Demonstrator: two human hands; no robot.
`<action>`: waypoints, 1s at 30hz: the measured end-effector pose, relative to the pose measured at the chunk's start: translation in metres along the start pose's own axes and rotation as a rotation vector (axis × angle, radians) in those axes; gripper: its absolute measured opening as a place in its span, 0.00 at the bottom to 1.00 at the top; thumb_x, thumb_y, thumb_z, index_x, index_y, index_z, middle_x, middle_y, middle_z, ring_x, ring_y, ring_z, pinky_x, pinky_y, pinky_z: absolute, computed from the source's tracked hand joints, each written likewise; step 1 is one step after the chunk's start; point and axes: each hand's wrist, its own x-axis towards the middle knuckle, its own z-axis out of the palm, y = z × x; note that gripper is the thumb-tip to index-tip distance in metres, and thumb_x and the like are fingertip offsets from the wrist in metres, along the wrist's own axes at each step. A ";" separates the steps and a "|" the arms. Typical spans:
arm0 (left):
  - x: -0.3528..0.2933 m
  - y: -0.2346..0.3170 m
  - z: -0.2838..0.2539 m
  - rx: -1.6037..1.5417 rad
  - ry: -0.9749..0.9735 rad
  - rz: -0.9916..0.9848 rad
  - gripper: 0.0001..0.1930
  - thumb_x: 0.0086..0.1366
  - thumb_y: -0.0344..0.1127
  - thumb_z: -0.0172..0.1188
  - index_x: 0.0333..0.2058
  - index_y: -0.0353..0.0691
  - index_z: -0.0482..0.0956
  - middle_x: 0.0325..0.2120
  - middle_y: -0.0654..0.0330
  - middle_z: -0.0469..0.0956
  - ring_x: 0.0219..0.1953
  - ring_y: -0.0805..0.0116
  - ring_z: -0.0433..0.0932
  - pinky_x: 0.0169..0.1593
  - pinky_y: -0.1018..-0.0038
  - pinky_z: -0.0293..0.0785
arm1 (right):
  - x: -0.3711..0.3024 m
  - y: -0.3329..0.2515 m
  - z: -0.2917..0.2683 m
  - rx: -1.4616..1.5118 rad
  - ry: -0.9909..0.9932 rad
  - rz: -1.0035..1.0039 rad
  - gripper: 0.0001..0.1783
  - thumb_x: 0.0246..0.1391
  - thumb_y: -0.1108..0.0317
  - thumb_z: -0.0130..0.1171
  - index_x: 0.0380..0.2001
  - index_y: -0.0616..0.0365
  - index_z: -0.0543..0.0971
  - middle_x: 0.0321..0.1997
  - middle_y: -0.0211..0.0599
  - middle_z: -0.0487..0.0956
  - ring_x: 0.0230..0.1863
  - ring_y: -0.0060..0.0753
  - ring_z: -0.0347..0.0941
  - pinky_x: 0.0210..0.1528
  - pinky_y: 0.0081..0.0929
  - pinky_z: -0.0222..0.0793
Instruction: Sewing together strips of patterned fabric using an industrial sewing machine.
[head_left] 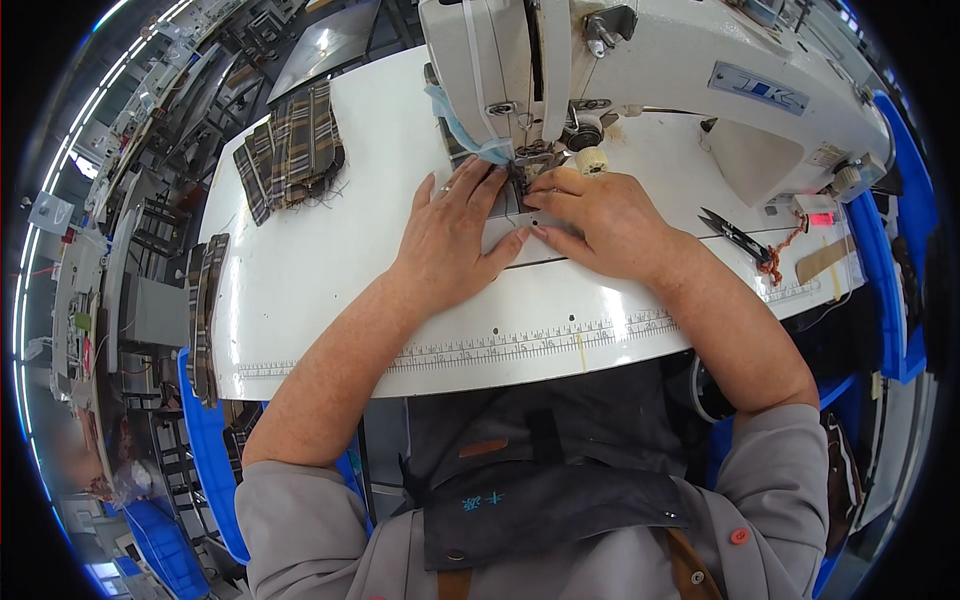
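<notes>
A white sewing machine (690, 60) stands at the far side of the table, its needle and presser foot (520, 180) between my hands. My left hand (445, 235) lies palm down just left of the presser foot, fingers stretched and thumb out to the right. From the other side my right hand (615, 225) reaches in, its fingertips close to the foot and its thumb apart, near the left thumb. Some dark plaid fabric (455, 148) shows behind my left fingers. Whatever lies directly under my fingertips is mostly hidden. A light blue cloth strip (465, 130) hangs on the machine head.
Stacked plaid pieces (305, 145) lie at the table's far left; more plaid cloth (205, 315) hangs over its left edge. Black thread snips (735, 235) rest right of my right forearm. A printed ruler strip (480, 350) follows the front edge. Blue bins (885, 230) flank the table.
</notes>
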 end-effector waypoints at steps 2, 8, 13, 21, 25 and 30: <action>0.004 0.001 -0.004 -0.007 -0.017 -0.014 0.36 0.71 0.57 0.58 0.63 0.29 0.73 0.63 0.42 0.73 0.66 0.45 0.72 0.73 0.43 0.56 | 0.000 0.001 0.001 -0.003 0.027 -0.020 0.16 0.57 0.61 0.66 0.44 0.59 0.86 0.50 0.37 0.85 0.46 0.45 0.84 0.48 0.40 0.80; 0.005 0.002 -0.021 -0.038 -0.045 -0.152 0.30 0.68 0.51 0.65 0.57 0.30 0.79 0.47 0.48 0.81 0.49 0.49 0.83 0.58 0.56 0.75 | -0.001 0.003 0.003 0.034 0.039 -0.069 0.15 0.58 0.63 0.67 0.46 0.59 0.84 0.51 0.38 0.83 0.45 0.47 0.83 0.46 0.40 0.79; -0.047 -0.021 -0.054 -0.035 -0.005 -0.412 0.24 0.66 0.47 0.68 0.52 0.33 0.83 0.30 0.53 0.79 0.34 0.54 0.78 0.42 0.63 0.74 | -0.004 0.006 0.005 0.030 0.067 -0.067 0.15 0.59 0.61 0.66 0.44 0.59 0.86 0.49 0.37 0.84 0.45 0.45 0.83 0.46 0.41 0.80; -0.146 -0.053 -0.116 -0.175 -0.146 -0.556 0.27 0.55 0.17 0.56 0.54 0.41 0.86 0.48 0.56 0.73 0.53 0.59 0.76 0.58 0.68 0.72 | -0.002 0.006 0.007 0.039 0.054 -0.061 0.15 0.60 0.61 0.66 0.44 0.59 0.86 0.49 0.36 0.83 0.44 0.45 0.82 0.46 0.41 0.79; -0.128 -0.053 -0.086 -0.450 -0.044 -0.265 0.16 0.61 0.21 0.62 0.46 0.40 0.88 0.49 0.58 0.74 0.56 0.61 0.75 0.63 0.67 0.68 | -0.001 0.005 0.010 0.039 0.090 -0.092 0.14 0.60 0.61 0.65 0.44 0.58 0.86 0.49 0.36 0.83 0.44 0.46 0.82 0.46 0.41 0.79; -0.063 -0.004 -0.041 -0.447 -0.001 -0.045 0.15 0.56 0.34 0.78 0.39 0.37 0.84 0.48 0.56 0.78 0.51 0.56 0.80 0.56 0.64 0.76 | -0.002 0.005 0.007 0.053 0.078 -0.110 0.14 0.60 0.61 0.66 0.44 0.57 0.86 0.48 0.36 0.84 0.44 0.46 0.83 0.45 0.41 0.79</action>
